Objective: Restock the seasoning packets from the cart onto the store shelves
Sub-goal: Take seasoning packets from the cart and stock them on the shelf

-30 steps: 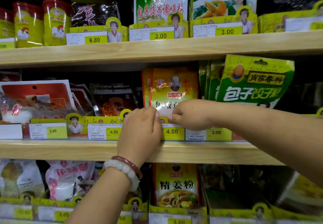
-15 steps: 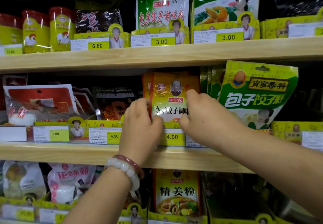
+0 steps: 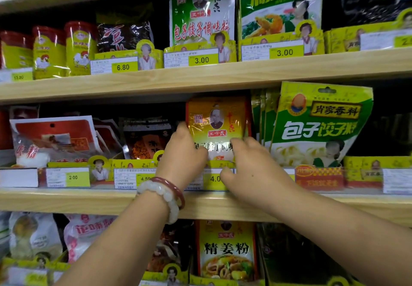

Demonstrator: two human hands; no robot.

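Gripping one orange seasoning packet [image 3: 219,125]: two hands, left [image 3: 182,152], right [image 3: 249,163].

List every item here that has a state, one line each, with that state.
orange seasoning packet: upright on the middle shelf, held at both sides
left hand: grips the packet's left edge
right hand: fingers curled on the packet's lower right
green dumpling seasoning pouch: upright, tilted slightly, untouched
ginger powder packet: upright on the shelf below
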